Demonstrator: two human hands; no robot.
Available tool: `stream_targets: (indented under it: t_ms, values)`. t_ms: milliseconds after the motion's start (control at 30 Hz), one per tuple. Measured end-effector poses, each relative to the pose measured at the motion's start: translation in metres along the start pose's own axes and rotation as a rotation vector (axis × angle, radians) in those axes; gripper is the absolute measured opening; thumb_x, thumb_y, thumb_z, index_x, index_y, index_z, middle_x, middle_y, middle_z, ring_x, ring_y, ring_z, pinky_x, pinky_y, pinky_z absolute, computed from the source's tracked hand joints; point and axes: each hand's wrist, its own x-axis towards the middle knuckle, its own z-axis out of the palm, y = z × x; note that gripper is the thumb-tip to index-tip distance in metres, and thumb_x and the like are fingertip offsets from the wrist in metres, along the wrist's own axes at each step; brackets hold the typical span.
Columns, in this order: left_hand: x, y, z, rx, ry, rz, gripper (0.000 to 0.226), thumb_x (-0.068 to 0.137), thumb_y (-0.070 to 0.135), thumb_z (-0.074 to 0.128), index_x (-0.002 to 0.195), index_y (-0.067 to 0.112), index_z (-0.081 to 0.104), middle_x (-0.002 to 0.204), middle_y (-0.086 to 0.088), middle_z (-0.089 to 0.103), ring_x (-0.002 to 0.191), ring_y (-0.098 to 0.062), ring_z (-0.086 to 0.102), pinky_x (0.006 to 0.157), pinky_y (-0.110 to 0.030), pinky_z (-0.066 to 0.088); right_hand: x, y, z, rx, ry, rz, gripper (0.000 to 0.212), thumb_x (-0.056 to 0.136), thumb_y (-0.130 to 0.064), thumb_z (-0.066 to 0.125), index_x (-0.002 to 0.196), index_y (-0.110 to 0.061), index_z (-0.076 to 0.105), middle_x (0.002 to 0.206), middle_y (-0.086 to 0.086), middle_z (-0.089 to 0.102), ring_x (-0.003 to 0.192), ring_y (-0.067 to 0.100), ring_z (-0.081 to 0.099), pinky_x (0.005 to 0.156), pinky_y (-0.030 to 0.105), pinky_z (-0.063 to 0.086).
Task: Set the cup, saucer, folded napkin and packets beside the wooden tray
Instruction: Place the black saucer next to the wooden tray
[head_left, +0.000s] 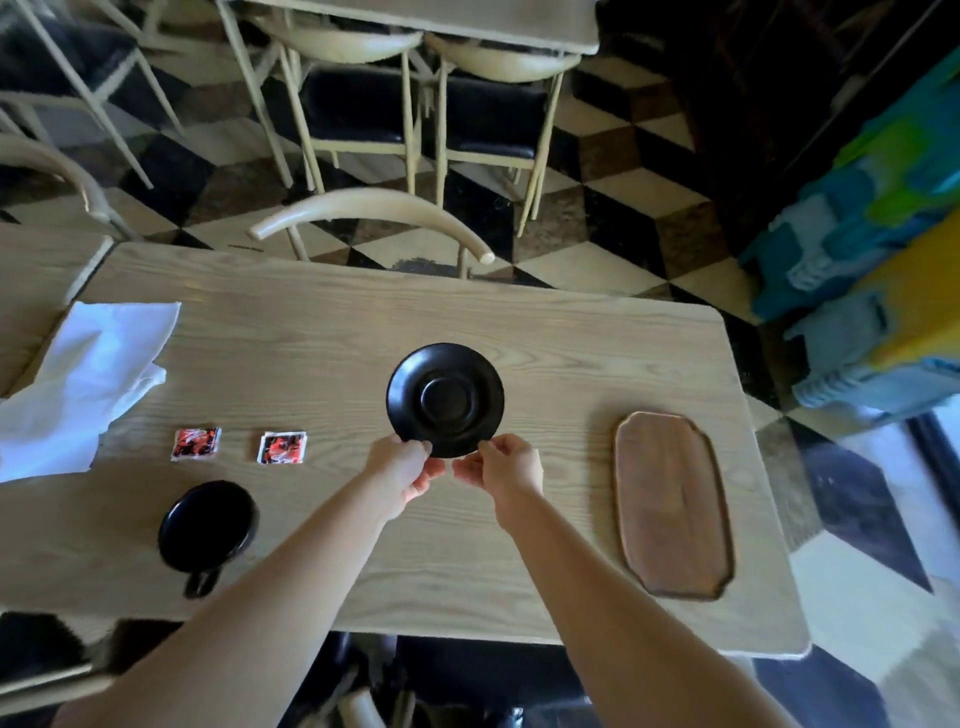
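Observation:
A black saucer (445, 399) is at the middle of the light wooden table (545, 343). My left hand (402, 467) and my right hand (506, 466) both pinch its near rim. The wooden tray (672, 501) lies empty to the right of the saucer, apart from it. A black cup (208, 527) with its handle toward me stands at the near left. Two red and black packets (196, 442) (282, 447) lie side by side left of my hands. A white napkin (83, 384) lies loosely spread at the far left.
A cream chair back (374, 210) stands at the table's far edge, with more chairs and another table behind. The floor is checkered. A colourful cloth (872, 228) is at the right. A second table edge (41, 270) adjoins on the left.

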Motion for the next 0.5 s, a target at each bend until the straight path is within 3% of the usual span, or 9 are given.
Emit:
stream_targets:
  t_ms: [167, 333, 500]
  values:
    - [-0.031, -0.032, 0.064, 0.060, -0.063, -0.024, 0.019, 0.093, -0.002, 0.044, 0.083, 0.013, 0.051, 0.073, -0.008, 0.057, 0.060, -0.018, 0.055, 0.049, -0.022, 0.032, -0.006, 0.014, -0.080, 0.012, 0.045, 0.023, 0.014, 0.092, -0.005, 0.052, 0.081, -0.008, 0.060, 0.057, 0.006, 0.072, 0.063, 0.027, 0.075, 0.078, 0.042, 0.062]
    - [-0.048, -0.058, 0.100, 0.132, -0.096, -0.076, 0.017, 0.094, -0.001, 0.045, 0.083, 0.011, 0.049, 0.076, -0.009, 0.057, 0.063, -0.017, 0.058, 0.046, -0.022, 0.036, -0.009, 0.032, -0.131, 0.007, 0.082, 0.057, 0.016, 0.091, -0.008, 0.053, 0.077, -0.011, 0.059, 0.067, 0.009, 0.075, 0.066, 0.026, 0.076, 0.085, 0.042, 0.060]
    - [-0.048, -0.074, 0.117, 0.156, -0.103, -0.102, 0.017, 0.094, -0.001, 0.044, 0.084, 0.011, 0.049, 0.074, -0.009, 0.056, 0.062, -0.016, 0.057, 0.039, -0.016, 0.036, -0.006, 0.043, -0.152, 0.011, 0.087, 0.097, 0.015, 0.091, -0.007, 0.053, 0.078, -0.011, 0.060, 0.061, 0.004, 0.074, 0.064, 0.023, 0.076, 0.083, 0.040, 0.061]
